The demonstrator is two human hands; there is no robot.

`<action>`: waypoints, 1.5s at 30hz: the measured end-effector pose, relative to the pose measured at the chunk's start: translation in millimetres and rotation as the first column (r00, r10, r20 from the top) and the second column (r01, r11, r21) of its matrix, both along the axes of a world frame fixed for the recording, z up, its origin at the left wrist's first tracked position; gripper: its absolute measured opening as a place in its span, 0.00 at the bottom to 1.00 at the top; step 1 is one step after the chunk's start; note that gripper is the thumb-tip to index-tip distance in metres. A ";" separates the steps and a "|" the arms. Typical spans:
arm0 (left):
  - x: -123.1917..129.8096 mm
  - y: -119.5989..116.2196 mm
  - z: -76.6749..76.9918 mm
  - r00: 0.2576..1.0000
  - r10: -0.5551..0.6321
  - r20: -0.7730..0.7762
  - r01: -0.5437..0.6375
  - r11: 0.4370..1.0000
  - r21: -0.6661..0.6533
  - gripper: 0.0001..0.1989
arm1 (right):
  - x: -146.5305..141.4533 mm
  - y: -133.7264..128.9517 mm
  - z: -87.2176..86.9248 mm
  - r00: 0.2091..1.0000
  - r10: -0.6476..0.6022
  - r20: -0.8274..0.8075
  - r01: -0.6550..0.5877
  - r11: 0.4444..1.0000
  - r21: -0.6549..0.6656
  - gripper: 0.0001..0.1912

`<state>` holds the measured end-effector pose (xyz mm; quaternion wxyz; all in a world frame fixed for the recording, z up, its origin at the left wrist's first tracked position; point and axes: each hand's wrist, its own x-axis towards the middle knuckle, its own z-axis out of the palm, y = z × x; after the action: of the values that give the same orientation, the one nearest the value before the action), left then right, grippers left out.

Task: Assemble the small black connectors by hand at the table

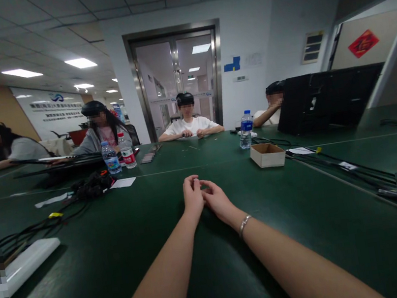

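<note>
My left hand [193, 198] and my right hand [221, 201] meet over the green table [133, 258], with their fingertips together. The fingers of both are bent and closed inward. Whatever may lie between them is too small or hidden to make out. A silver bracelet [245, 225] circles my right wrist. The nearest thing on the table is an open cardboard box [268, 159], beyond my right hand and to its right, apart from it.
Water bottles [111, 158] [245, 131] and a red-labelled bottle [127, 152] stand farther back. Black cables [92, 186] lie left, more cables [354, 170] right. A white bar [32, 263] lies near left. Black monitors [325, 100] stand right. Several people wearing headsets sit around the table.
</note>
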<state>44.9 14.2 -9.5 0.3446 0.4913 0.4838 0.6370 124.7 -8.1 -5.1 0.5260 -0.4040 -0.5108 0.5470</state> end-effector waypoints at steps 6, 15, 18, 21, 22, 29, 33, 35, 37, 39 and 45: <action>-5.7 -5.5 8.3 0.992 -0.025 0.122 0.021 0.999 0.029 0.08 | 19.6 9.1 2.2 0.995 -0.005 0.102 0.000 0.999 0.045 0.22; -41.9 4.2 2.9 0.993 -0.079 0.087 0.084 0.995 -0.062 0.10 | 61.4 23.0 0.6 0.851 -0.254 0.459 0.174 0.962 0.211 0.13; -41.3 4.1 1.5 0.986 -0.148 0.079 0.151 0.988 -0.031 0.13 | 56.4 17.1 2.8 0.779 -0.289 0.557 0.109 0.936 0.334 0.14; -38.2 2.2 2.0 0.972 -0.236 0.012 0.236 0.972 -0.016 0.13 | 52.8 12.4 5.6 0.741 -0.280 0.610 0.021 0.918 0.396 0.15; -37.4 1.3 2.5 0.968 -0.252 -0.020 0.251 0.968 -0.021 0.12 | 52.4 11.4 6.3 0.733 -0.283 0.618 0.008 0.913 0.408 0.15; -37.2 -0.1 1.2 0.951 -0.264 -0.159 0.261 0.965 -0.036 0.10 | 52.0 11.2 5.2 0.706 -0.303 0.641 -0.009 0.900 0.436 0.14; -37.0 1.2 -0.7 0.944 -0.293 -0.151 0.292 0.956 -0.028 0.10 | 51.6 11.9 3.7 0.715 -0.308 0.627 -0.012 0.892 0.452 0.14; -36.8 1.4 -0.8 0.944 -0.295 -0.146 0.293 0.956 -0.032 0.10 | 51.4 12.1 3.5 0.720 -0.308 0.622 -0.011 0.891 0.454 0.14; -36.7 1.3 -0.5 0.948 -0.285 -0.141 0.283 0.959 -0.034 0.10 | 51.3 12.3 3.4 0.723 -0.301 0.622 -0.013 0.894 0.448 0.14; -36.5 0.7 0.0 0.949 -0.281 -0.142 0.279 0.960 -0.034 0.10 | 51.3 12.6 3.1 0.728 -0.292 0.620 -0.020 0.895 0.445 0.14; -35.5 -2.6 3.4 0.945 -0.282 -0.166 0.277 0.959 -0.057 0.09 | 52.3 12.4 2.1 0.735 -0.300 0.608 -0.024 0.885 0.466 0.15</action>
<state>9.3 11.6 -6.1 0.3961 0.6026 0.4477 0.5288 177.1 4.3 -3.0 0.4270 -0.4788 -0.7422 0.1937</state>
